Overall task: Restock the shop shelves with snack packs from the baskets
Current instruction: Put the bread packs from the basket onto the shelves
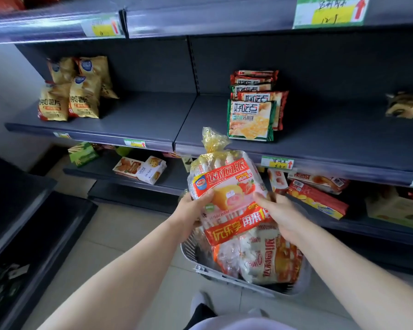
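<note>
While gripped on both flanks above the basket (202,266), prone to slipping all the same: slick film on the strawberry pie multipack (227,186), held only by its lower half. On the left, left hand (193,206) curled round the near edge, thumb pressed on the front. On the right, right hand (278,210) clasping the opposite edge, thumb likewise on the front. Top-heavy, with the bunched neck up against the lip of the middle shelf (153,115); likely to snag there if raised too close, or to flop forward out of the grip. Liable to knock the chip bags (69,96) at far left if carried too far that way, or to topple the row of biscuit packs (253,115) to the right if shoved in beside them. Safer, by the look of it, in the open run between the two. Easily crushed, too, if squeezed hard.

Hard to make out: at far left, dark racks (22,210) with small unreadable scraps. Behind the held pack, fingers of both hands hidden, along with much of the basket's inside; more pie multipacks (267,258) showing below. Price tags (277,162) smeared, handwriting illegible. At far right, a blurred brownish pack (405,106), cut off by the frame edge, not identifiable.
</note>
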Action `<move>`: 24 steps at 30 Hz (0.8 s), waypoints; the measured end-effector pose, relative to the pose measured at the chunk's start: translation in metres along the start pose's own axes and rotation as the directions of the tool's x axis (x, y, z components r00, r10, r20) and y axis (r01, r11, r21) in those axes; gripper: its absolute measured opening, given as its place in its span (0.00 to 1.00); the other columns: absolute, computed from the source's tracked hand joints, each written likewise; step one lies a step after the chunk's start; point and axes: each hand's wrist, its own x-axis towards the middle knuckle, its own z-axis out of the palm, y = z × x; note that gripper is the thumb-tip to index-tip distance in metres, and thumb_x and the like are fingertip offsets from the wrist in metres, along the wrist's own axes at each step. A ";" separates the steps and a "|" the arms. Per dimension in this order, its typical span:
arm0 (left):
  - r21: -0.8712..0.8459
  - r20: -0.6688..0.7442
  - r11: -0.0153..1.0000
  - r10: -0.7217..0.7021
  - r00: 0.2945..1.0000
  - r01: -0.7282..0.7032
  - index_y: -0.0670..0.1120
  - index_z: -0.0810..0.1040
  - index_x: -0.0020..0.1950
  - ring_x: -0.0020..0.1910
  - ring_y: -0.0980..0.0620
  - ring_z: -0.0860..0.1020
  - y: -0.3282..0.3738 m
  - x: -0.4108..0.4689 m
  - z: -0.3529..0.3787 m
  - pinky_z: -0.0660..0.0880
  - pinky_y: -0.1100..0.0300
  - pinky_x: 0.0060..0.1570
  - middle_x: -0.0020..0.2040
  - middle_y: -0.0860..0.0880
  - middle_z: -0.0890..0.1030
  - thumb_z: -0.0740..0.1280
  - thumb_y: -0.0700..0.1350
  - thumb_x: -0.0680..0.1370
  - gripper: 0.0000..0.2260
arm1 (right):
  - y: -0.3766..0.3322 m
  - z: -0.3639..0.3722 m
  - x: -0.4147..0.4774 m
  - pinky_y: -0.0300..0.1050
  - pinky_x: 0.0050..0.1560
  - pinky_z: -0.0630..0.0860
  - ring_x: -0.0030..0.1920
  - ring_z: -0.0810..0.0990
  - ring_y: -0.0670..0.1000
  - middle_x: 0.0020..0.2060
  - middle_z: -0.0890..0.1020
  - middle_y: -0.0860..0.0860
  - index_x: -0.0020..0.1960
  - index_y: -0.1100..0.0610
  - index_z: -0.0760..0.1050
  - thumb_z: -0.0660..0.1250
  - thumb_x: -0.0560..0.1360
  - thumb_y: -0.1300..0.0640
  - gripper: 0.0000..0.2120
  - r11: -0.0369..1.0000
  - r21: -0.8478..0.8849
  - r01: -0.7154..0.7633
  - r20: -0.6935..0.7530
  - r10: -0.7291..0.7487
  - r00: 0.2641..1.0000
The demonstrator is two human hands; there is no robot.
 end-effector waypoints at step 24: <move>-0.052 0.075 0.980 0.196 0.978 -0.192 0.48 0.70 0.65 0.49 0.46 0.85 0.058 -0.016 -0.124 0.81 0.57 0.34 0.56 0.45 0.84 0.70 0.47 0.78 0.17 | -0.044 0.130 -0.028 0.52 0.50 0.80 0.50 0.83 0.53 0.56 0.81 0.53 0.67 0.51 0.68 0.72 0.74 0.59 0.23 0.972 0.005 0.235 -0.095 -0.233 0.968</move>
